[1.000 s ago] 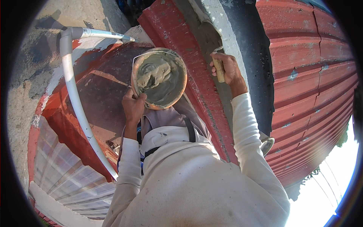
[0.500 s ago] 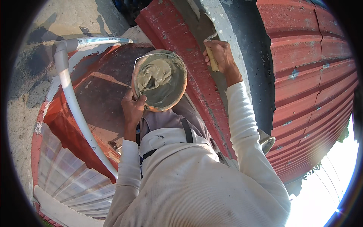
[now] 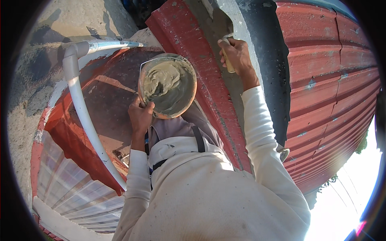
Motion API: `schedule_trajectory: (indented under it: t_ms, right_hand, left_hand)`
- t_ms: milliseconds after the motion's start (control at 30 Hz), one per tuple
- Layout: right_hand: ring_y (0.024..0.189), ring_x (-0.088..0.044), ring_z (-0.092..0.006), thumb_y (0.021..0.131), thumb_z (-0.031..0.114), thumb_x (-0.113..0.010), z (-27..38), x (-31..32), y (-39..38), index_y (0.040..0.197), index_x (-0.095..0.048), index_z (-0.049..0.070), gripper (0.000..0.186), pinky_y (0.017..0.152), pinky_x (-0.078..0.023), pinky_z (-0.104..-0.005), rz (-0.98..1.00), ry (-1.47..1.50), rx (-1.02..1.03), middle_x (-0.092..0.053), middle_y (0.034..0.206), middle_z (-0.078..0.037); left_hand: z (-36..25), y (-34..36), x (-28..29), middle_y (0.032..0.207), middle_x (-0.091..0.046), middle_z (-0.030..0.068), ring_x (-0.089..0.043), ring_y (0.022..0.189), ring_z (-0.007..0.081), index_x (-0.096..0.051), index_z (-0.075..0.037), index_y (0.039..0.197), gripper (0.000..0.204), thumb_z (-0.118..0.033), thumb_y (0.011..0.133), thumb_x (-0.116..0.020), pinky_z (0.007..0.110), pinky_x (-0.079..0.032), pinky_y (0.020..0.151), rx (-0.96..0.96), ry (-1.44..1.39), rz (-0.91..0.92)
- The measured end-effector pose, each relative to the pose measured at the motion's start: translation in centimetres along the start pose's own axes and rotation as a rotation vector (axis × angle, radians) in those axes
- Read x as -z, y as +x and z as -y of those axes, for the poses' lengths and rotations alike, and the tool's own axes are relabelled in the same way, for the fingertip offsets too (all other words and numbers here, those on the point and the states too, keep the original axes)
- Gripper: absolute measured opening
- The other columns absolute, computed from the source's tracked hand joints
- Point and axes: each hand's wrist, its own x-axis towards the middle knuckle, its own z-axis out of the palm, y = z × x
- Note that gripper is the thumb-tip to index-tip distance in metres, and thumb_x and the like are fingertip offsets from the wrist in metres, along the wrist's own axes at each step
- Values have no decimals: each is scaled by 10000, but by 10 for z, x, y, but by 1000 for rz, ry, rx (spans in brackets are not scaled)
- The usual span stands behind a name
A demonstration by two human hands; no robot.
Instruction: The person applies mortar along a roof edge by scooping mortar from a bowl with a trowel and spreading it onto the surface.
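L hand point(image 3: 140, 116) gripping mortar pan point(image 3: 168, 86) rim; R hand point(image 3: 237, 54) fisted on trowel point(image 3: 224, 30) handle.

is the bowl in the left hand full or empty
Partly full. The bowl, gripped at its rim by the left hand, holds a grey wet mortar heaped on one side, with bare inner wall showing.

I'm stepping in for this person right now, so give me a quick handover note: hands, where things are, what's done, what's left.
Left hand: grips the rim of the round pan of grey mortar, held level in front of the chest.
Right hand: closed on the wooden handle of a trowel, blade up against the grey strip between the red ridge cap and the wall.
Done: mortar already lies along that strip below the hand.
Left: the pan is still well filled; the stretch above the blade probably needs filling and smoothing.
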Motion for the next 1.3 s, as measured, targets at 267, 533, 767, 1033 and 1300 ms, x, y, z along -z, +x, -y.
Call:
schedule_trajectory:
  t_ms: [267,533,767,1033,1300]
  right_hand:
    - [559,-606,-119,1001,319,-686,-24,33,-47,883,-692,-5,345,498,-511,-307,35,-87,-100,-629,709,-45]
    - [672,-640,-327,932,214,-706,-59,30,-129,972,-683,-1,219,689,-498,-467,111,-502,252,-639,738,-185]
    - [845,-721,-448,906,147,-670,-84,-16,-146,1098,-707,51,218,712,-552,-546,35,-882,465,-703,960,-278]
    - [857,-727,-412,839,106,-700,-123,-75,-111,1053,-711,43,222,736,-582,-513,47,-1151,719,-665,1018,-245]
    - [938,-737,-404,804,132,-717,-121,-91,-128,989,-762,41,211,827,-585,-512,254,-928,668,-715,996,-232]
  left_hand:
    - [7,10,-3,844,-725,82,-611,741,125,-731,52,1073,275,-79,831,-714,328,-521,717,-29,-39,-20]
    - [1,14,-4,934,-774,91,-682,828,117,-747,43,1141,324,-73,842,-706,324,-556,783,-36,4,72]
    - [1,7,-13,925,-781,86,-686,807,112,-753,43,1127,314,-84,843,-714,321,-560,760,-79,60,101]
    - [-10,-8,-22,915,-774,75,-666,796,100,-749,44,1138,312,-64,847,-711,312,-554,753,-95,32,153]
    - [8,-12,-20,875,-754,65,-644,751,101,-739,39,1116,289,-62,845,-723,310,-542,723,-160,99,161]
